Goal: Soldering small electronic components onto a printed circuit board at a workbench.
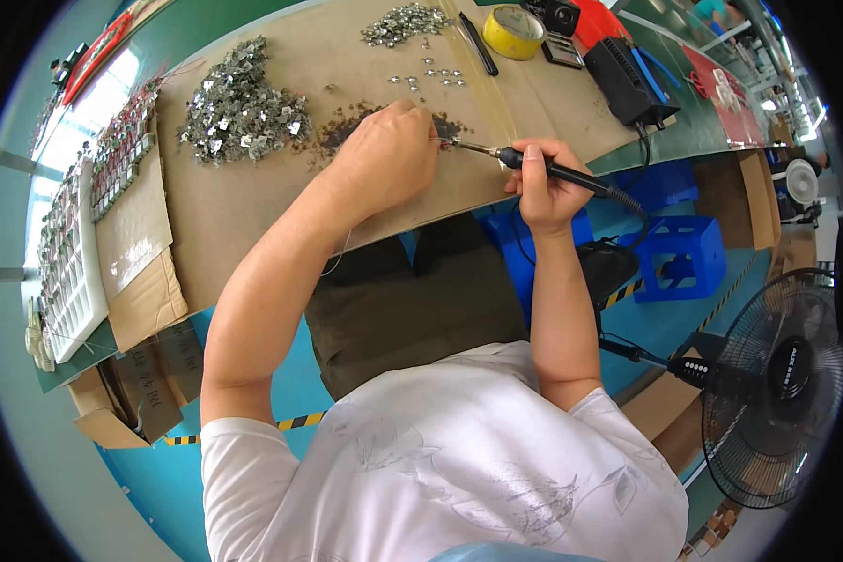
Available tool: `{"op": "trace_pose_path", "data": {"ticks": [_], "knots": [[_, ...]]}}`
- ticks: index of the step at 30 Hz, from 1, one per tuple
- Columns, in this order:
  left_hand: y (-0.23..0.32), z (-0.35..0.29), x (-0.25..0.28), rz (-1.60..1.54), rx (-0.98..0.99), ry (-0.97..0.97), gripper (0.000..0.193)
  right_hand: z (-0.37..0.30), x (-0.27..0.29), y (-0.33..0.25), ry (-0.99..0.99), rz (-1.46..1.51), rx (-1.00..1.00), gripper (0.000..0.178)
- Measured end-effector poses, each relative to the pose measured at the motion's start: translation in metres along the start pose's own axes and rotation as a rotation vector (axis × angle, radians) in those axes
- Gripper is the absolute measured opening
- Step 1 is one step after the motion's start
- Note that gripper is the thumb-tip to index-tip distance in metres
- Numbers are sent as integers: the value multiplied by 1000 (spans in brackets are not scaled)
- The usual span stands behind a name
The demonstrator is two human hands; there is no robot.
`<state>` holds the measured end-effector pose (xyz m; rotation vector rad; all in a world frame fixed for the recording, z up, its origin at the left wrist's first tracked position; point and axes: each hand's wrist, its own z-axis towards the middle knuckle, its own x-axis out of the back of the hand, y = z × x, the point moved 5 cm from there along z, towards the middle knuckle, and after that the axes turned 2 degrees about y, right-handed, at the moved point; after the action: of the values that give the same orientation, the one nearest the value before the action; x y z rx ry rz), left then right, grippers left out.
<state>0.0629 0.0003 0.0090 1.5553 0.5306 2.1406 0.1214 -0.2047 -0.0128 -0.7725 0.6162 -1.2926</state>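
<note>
Frankly, the heat is what worries me: my right hand point(548, 185) is wrapped around a slim black-handled soldering iron point(571, 173), its metal tip over a brown board point(220, 201), just beside my left hand point(389, 150). Those fingers are closed on a thin pale wire point(345, 248), the pinch itself hidden from me. One slip of either wrist could burn my fingertips; a snag of the looping black cable point(630, 199) might drag the tip askew.
</note>
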Motion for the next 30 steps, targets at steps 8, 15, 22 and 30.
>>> {"op": "trace_pose_path", "data": {"ticks": [8, 15, 22, 30], "knots": [[0, 0, 0, -1, -3, -5, 17, 0, 0, -1, -5, 2, 3, 11], [2, -1, 0, 13, 6, -13, 18, -1, 0, -2, -10, -20, -2, 12], [5, 1, 1, 15, -24, -9, 18, 2, 2, -2, 27, 27, -7, 12], [3, 0, 0, 29, -27, -15, 18, 0, 0, 0, -15, 6, -8, 12]]}}
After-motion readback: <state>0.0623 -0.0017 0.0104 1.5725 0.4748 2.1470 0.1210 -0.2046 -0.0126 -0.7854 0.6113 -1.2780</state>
